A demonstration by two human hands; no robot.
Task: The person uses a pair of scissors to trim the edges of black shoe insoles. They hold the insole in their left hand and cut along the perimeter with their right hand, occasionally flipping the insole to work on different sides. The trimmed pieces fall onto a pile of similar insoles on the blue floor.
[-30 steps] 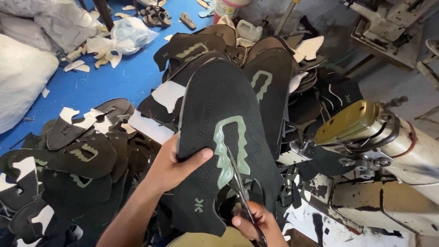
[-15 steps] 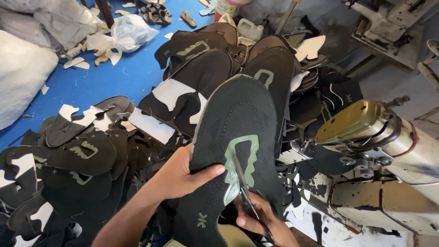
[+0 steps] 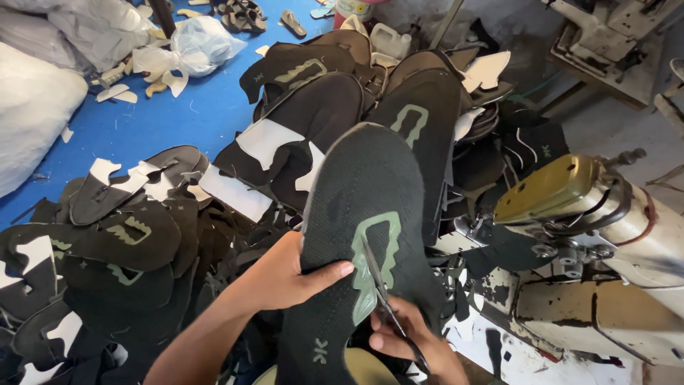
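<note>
A dark knit shoe upper with a green patch stands raised above piled uppers beside a sewing machine. It looks light and floppy, best pinched at its edge, where the left hand grips it. The right hand closes on scissors.

Shoe upper: we see black knit, finely dotted, with a pale green outlined tongue patch and a small green mark near the heel.
Scissors: we see dark, dull metal blades.
Piled uppers: black, with olive-green outlines and white backing patches.
Floor: bright blue.
Sewing machine: we note a brassy gold head on a worn cream body with dark chips.
Bag: translucent white.
</note>
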